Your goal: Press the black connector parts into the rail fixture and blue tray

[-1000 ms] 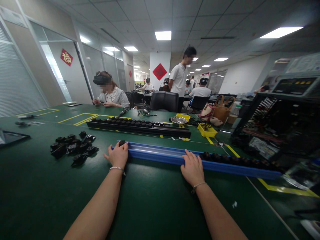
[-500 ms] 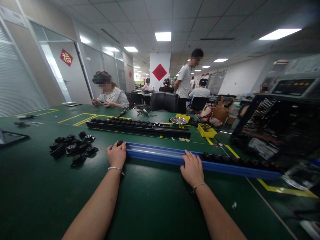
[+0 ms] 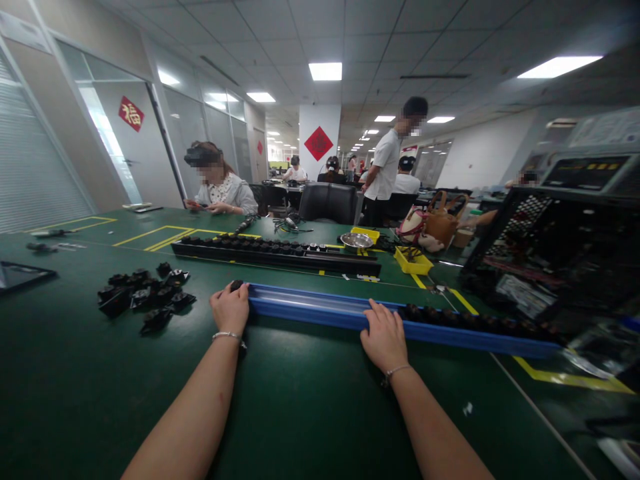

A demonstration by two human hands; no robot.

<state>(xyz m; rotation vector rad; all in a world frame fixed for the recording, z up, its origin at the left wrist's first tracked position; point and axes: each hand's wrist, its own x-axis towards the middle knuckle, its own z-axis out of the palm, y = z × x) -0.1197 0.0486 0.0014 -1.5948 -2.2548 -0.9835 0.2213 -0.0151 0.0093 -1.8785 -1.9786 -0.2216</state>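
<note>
A long blue channel point(image 3: 310, 312) lies across the green table in front of me, with a row of small black parts point(image 3: 450, 319) in its right half. At its left end, my left hand point(image 3: 230, 310) is closed round a small black part point(image 3: 236, 285), partly hidden by the fingers. My right hand point(image 3: 384, 337) grips the channel near its middle, fingers over the near wall. Left of my left hand sits a loose pile of similar black parts point(image 3: 145, 293).
Behind the blue channel lies a black channel point(image 3: 275, 260) holding black parts. A metal bowl point(image 3: 357, 241) and a yellow tray point(image 3: 413, 261) stand beyond. An open computer case point(image 3: 530, 253) is at right. Across the table a person point(image 3: 220, 183) sits; another person point(image 3: 387, 160) stands farther back.
My left hand has shifted very slightly left with the black part. My right hand and the blue channel look nearly unchanged. The standing person in the background has moved right.
</note>
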